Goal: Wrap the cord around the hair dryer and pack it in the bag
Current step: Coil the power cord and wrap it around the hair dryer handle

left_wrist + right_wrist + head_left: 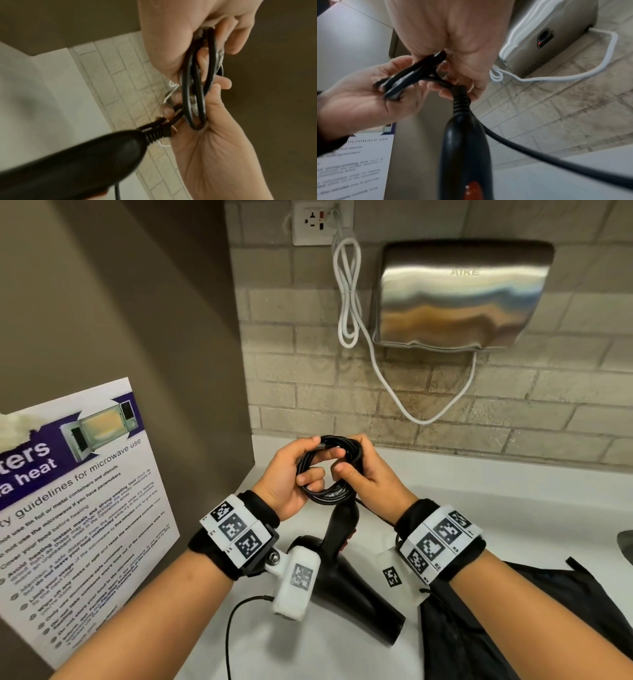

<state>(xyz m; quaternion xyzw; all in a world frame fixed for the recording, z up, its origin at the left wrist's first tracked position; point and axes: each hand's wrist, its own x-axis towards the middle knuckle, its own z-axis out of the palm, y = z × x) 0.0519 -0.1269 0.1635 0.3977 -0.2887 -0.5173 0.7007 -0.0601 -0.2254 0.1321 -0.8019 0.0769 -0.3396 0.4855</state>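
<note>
Both hands hold a coil of black cord [329, 474] above the white counter [479, 508]. My left hand [291, 474] grips the coil's left side, thumb on top and fingers through the loop. My right hand [371, 479] pinches the right side. The black hair dryer [342, 573] lies on the counter under my wrists, its handle pointing up at the coil. The left wrist view shows the coil [197, 88] between both hands and the handle's ribbed cord end [154, 133]. In the right wrist view a loose length of cord [556, 158] trails right. The black bag [513, 628] lies lower right.
A steel hand dryer [459, 296] hangs on the tiled wall, its white cable [349, 302] looping up to a socket [322, 220]. A microwave notice [75, 508] is stuck on the brown side wall at left. A thin black wire [236, 628] hangs from my left wrist camera.
</note>
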